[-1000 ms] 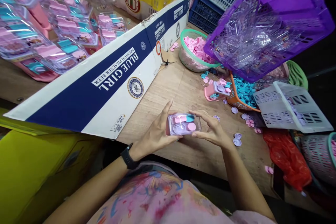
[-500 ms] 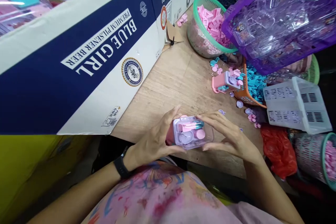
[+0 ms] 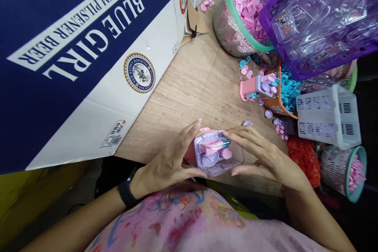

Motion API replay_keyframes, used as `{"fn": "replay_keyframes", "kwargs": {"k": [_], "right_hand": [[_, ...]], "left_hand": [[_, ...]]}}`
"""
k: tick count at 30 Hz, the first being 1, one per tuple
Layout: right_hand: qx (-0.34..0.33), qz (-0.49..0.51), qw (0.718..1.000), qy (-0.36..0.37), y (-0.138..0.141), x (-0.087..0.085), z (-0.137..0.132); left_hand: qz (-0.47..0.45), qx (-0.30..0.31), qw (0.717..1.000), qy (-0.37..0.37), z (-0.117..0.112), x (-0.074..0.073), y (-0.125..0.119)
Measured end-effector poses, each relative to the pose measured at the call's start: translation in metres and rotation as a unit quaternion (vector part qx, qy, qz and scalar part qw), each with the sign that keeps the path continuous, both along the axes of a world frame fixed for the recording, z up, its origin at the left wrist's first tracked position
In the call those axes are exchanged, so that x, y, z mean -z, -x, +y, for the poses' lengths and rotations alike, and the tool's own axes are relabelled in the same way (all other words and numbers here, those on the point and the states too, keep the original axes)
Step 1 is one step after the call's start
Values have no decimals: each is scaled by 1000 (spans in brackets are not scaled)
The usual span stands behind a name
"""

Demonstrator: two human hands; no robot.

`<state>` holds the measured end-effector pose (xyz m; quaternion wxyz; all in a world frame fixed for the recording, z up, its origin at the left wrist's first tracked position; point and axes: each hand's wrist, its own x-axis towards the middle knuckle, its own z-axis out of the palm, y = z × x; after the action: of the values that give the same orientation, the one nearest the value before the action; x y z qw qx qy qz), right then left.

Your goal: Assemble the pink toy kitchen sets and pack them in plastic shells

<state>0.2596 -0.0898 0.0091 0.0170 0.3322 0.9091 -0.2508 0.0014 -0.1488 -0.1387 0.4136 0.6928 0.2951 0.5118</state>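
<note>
My left hand (image 3: 167, 161) is closed round a small pink toy (image 3: 191, 151) with a lilac tray-like face. A lilac cup (image 3: 210, 159), a pink round piece (image 3: 226, 153) and pink and teal pieces lie in that face. Over it sits a clear plastic cover (image 3: 238, 158). My right hand (image 3: 265, 161) holds the cover, fingers at its far edge and thumb by its near edge. A similar pink toy (image 3: 251, 88) without a cover stands farther off on the wooden table (image 3: 177, 102), with loose pieces on its face.
A large blue-and-white carton (image 3: 97, 86) takes up the left. To the right stand a green basket (image 3: 240, 27) of pink parts, a purple basket (image 3: 264, 19) of clear covers, an orange basket (image 3: 276, 104) of teal parts, a white basket (image 3: 317, 116) and a red bag (image 3: 304, 161).
The view has shifted, so the carton looks larger. Both hands still hold the toy and its cover, and the right hand sits slightly farther right.
</note>
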Motion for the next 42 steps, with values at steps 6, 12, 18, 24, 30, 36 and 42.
{"fn": "replay_keyframes", "kwargs": {"k": [6,12,18,24,30,36,42], "right_hand": [[3,-17,1000,9,-2,-2,-1],[2,-17,999,28,-5,-2,0],[0,-21,999,45,-4,1,2],[9,-1,998,66,2,-2,2],[177,62,965,184,8,11,5],[502,117,755,405,48,37,7],[630,167,582,485,66,37,-7]], "left_hand": [[14,6,1000,2,-1,1,0],[1,12,1000,15,-1,4,-1],[-26,45,996,78,0,-2,-1],[-28,24,963,268,0,-31,-22],[-62,-42,950,303,-2,-42,-38],[-54,-48,946,317,-3,-43,-37],[-45,-30,951,305,-9,-41,-38]]}}
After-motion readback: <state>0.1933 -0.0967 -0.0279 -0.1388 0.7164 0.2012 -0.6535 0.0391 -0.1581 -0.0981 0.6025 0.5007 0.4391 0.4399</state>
